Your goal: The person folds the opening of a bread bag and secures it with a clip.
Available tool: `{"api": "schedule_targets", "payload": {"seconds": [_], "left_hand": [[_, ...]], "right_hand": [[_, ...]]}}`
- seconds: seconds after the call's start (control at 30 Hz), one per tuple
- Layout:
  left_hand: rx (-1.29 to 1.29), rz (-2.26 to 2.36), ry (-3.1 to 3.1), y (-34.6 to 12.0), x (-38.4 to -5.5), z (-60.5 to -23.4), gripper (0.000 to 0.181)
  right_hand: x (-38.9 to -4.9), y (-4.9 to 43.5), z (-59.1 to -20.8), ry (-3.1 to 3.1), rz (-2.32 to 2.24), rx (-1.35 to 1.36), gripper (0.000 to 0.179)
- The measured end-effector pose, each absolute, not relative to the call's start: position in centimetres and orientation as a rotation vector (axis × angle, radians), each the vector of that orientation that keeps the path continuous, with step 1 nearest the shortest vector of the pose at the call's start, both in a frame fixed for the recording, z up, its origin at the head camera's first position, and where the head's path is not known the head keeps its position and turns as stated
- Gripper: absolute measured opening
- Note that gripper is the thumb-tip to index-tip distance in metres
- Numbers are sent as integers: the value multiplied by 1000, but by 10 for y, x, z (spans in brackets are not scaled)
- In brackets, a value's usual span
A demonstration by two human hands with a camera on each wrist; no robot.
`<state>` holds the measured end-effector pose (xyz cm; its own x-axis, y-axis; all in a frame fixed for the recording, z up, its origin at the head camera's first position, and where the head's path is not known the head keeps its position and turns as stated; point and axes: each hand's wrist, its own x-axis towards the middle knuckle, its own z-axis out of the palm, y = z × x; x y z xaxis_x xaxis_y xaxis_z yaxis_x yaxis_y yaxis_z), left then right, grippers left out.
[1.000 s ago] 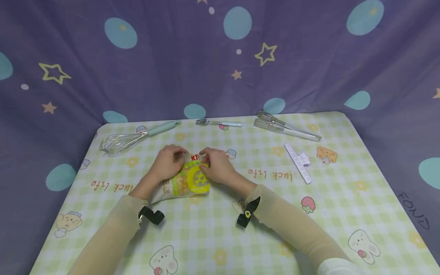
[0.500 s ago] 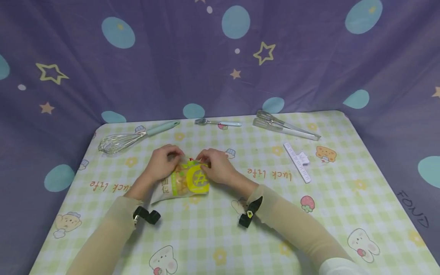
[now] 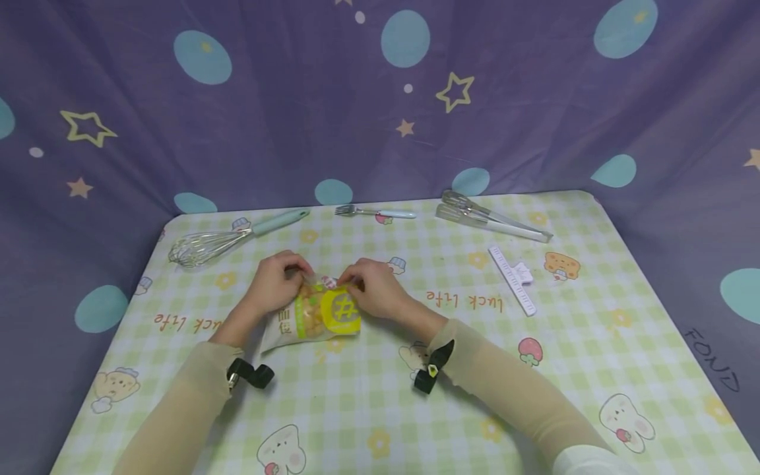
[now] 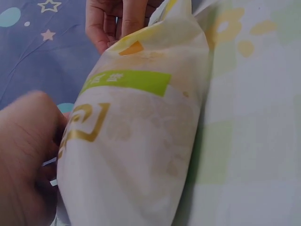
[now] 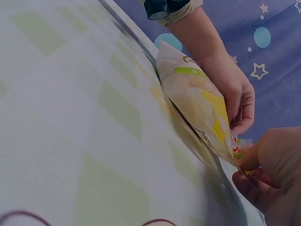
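Observation:
A white and yellow plastic food bag point(image 3: 310, 320) with pale pieces showing through its window lies on the table in the head view. At its far edge, my left hand point(image 3: 274, 285) pinches the left part of the bag's top. My right hand point(image 3: 375, 289) pinches the same edge further right, thumb and fingertips together, as the right wrist view shows on the bag point(image 5: 195, 94). Between the hands the top edge is folded over, and the red print there is only partly visible. The bag point(image 4: 136, 127) hides the left fingertips in the left wrist view.
Behind the hands lie a whisk point(image 3: 280, 222) with a green handle, a fork point(image 3: 394, 214) and metal tongs point(image 3: 510, 228). A white bag clip point(image 3: 512, 280) lies to the right. The checked tablecloth point(image 3: 368, 389) reaches up to a purple curtain point(image 3: 285, 132).
The bag's far edge has been folded down towards me, covering the red print that showed before. My left hand has shifted slightly left; the right hand has hardly moved.

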<state>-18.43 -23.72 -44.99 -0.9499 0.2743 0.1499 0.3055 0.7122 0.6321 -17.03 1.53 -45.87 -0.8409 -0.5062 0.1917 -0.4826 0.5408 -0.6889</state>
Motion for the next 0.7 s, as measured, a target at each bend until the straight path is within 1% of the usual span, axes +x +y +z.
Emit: {"api": "schedule_targets", "payload": {"seconds": [0.07,0.2,0.33,0.4,0.57,0.7], "left_hand": [[-484,-1072,-2884,-236,-183,-449,24],[-510,-1047,-2959,-232,-185,-447,10],[-560,-988,-3013,-229,-186,-446,19],[-579,-968,-3020,-230,-187,-446,20],[-616,-986,-3013,-229,-189,-445,9],[-626,-1009,-3026,-224,-189,-444,7]], "right_hand": [[-170,15,-458,2734,-1206,-883,19],[-170,15,-457,2739,-1204,-903,20],[-170,14,-457,2738,-1192,-924,21],[-171,14,-457,2735,-1183,-925,20],[-175,13,-457,2734,-1229,-853,15],[-177,14,-454,2728,-1220,-783,14]]}}
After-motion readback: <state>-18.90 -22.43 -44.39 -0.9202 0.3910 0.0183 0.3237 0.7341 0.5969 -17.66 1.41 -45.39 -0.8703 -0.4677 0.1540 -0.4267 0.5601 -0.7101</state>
